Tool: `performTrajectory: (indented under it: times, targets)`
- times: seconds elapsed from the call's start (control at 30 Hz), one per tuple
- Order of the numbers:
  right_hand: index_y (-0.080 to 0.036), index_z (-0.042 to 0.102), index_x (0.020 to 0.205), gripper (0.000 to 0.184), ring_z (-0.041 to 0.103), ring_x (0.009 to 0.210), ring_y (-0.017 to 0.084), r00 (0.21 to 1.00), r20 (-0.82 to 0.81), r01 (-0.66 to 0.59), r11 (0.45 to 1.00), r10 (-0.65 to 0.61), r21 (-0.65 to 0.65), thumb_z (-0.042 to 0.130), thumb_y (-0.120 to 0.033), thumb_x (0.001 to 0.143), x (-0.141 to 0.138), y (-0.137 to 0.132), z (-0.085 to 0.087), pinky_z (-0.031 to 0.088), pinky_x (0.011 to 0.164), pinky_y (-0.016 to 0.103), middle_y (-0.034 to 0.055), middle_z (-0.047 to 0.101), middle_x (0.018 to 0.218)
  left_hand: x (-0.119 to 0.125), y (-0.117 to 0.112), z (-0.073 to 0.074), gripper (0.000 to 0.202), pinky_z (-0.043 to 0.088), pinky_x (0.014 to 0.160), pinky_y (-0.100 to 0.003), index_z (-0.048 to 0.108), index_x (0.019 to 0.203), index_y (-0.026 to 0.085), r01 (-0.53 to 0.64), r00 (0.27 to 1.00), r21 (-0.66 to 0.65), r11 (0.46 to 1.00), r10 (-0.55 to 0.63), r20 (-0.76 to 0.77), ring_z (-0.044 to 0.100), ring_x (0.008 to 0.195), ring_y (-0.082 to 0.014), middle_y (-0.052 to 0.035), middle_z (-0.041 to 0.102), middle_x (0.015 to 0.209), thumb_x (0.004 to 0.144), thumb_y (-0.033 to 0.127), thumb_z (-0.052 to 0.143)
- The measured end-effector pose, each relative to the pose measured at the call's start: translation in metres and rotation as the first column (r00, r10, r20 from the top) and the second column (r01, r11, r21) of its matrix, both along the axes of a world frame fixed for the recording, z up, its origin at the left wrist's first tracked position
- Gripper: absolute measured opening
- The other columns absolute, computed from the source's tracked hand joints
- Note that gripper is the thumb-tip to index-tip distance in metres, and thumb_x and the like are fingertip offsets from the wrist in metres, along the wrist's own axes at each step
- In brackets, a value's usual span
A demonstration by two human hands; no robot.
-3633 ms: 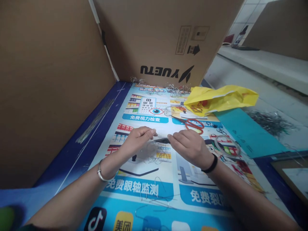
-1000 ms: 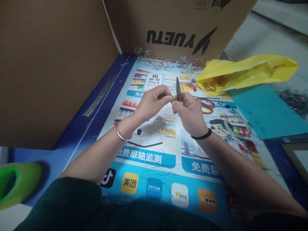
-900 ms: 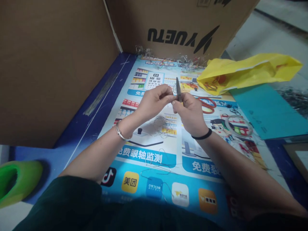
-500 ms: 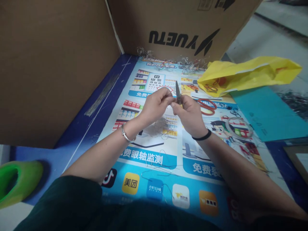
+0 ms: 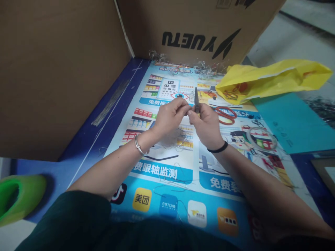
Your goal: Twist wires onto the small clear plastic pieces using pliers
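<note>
Right hand (image 5: 208, 127) grasping pointed pliers (image 5: 196, 99), above poster (image 5: 196, 170).
Left hand (image 5: 169, 118) pinched just beside (contents can't be made out); steady both wrists, keep fingertips off the plier tips.

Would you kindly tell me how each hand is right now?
Left hand: pinched closed; whether on anything cannot be told.
Right hand: closed, holding a dark-tipped tool.

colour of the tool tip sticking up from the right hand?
Dark grey to black: the tool tip shows best in the head view, the only one.
</note>
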State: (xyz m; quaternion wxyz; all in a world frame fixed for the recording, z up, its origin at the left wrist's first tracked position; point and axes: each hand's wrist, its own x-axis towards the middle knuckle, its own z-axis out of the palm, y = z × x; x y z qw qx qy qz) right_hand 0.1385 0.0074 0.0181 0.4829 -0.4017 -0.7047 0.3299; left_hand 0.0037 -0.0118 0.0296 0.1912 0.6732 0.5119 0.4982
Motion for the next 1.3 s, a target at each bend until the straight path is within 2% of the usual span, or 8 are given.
performTrajectory:
  times: [0.27,0.43,0.57,0.8,1.03,1.1,1.2,1.3]
  targets:
    - [-0.022,0.046,0.069,0.013,0.044,0.063,0.013,0.994,0.079,0.067,0.995,-0.073,0.068,0.057,-0.019,0.076,-0.003,-0.002,0.0,0.036,0.06,0.027,-0.0029,0.049,0.066,0.004,0.0,-0.006,0.014,0.038,0.061,-0.025,0.052,0.07,0.019,-0.049,0.999,0.038,0.998,0.05,-0.02,0.052,0.063,-0.0118,0.0023,0.056,0.065,0.083,0.015,0.05]
    - [-0.02,0.05,0.07,0.018,0.046,0.057,0.011,0.989,-0.059,-0.143,0.98,0.135,-0.141,0.056,-0.034,0.081,0.003,0.009,-0.002,0.038,0.056,0.025,-0.0037,0.047,0.062,-0.006,0.012,-0.012,0.011,0.041,0.062,-0.025,0.054,0.074,0.019,0.074,0.996,0.015,0.997,-0.074,0.042,0.053,0.064,-0.0108,0.0024,0.056,0.067,0.084,0.019,0.05]
    - [-0.019,0.055,0.071,0.027,0.052,0.06,0.01,0.972,-0.161,-0.205,0.947,0.169,-0.247,0.058,-0.044,0.08,0.005,0.013,-0.004,0.043,0.058,0.025,-0.0022,0.052,0.065,-0.015,0.02,-0.018,0.01,0.043,0.064,-0.024,0.053,0.075,0.019,0.086,0.988,0.001,0.996,-0.086,0.128,0.056,0.065,-0.0092,0.002,0.059,0.071,0.085,0.019,0.05]
    - [-0.019,0.06,0.081,0.026,0.053,0.065,0.012,0.984,-0.06,-0.179,0.954,0.169,-0.24,0.057,-0.044,0.081,0.004,0.014,-0.014,0.044,0.062,0.026,-0.0013,0.055,0.067,-0.019,0.025,-0.019,0.011,0.045,0.064,-0.023,0.049,0.073,0.018,0.09,0.973,-0.03,0.995,-0.082,0.215,0.059,0.066,-0.0088,0.0008,0.062,0.072,0.084,0.017,0.05]
    - [-0.018,0.063,0.087,0.03,0.054,0.072,0.014,0.981,0.064,-0.158,0.941,0.185,-0.298,0.054,-0.046,0.082,0.015,0.008,-0.004,0.043,0.064,0.027,0.0008,0.059,0.075,-0.025,0.031,-0.029,0.009,0.047,0.067,-0.024,0.052,0.073,0.016,0.09,0.922,-0.1,0.991,-0.045,0.385,0.063,0.069,-0.0109,-0.0011,0.064,0.072,0.082,0.018,0.052]
    - [-0.017,0.062,0.087,0.031,0.053,0.066,0.013,0.972,0.069,-0.184,0.912,0.224,-0.368,0.053,-0.047,0.082,0.021,0.005,-0.001,0.042,0.061,0.026,0.0005,0.058,0.07,-0.026,0.033,-0.033,0.009,0.047,0.068,-0.025,0.053,0.073,0.016,0.098,0.898,-0.123,0.988,-0.035,0.439,0.063,0.07,-0.0116,-0.0015,0.065,0.071,0.082,0.019,0.052]
    - [-0.016,0.059,0.087,0.034,0.055,0.058,0.013,0.97,-0.08,-0.234,0.781,0.232,-0.58,0.053,-0.049,0.081,0.028,0.003,-0.003,0.041,0.052,0.025,0.0013,0.059,0.068,-0.026,0.033,-0.034,0.01,0.048,0.068,-0.025,0.053,0.075,0.016,0.122,0.866,-0.141,0.983,-0.036,0.499,0.065,0.071,-0.0124,-0.0023,0.067,0.075,0.083,0.023,0.053]
    - [-0.016,0.058,0.08,0.034,0.056,0.053,0.012,0.945,-0.144,-0.316,0.711,0.292,-0.628,0.056,-0.049,0.078,0.032,0.006,-0.005,0.038,0.048,0.023,0.0016,0.059,0.067,-0.023,0.03,-0.029,0.012,0.048,0.07,-0.025,0.054,0.077,0.015,0.126,0.86,-0.121,0.985,-0.048,0.508,0.066,0.073,-0.0134,-0.0024,0.067,0.076,0.083,0.026,0.053]
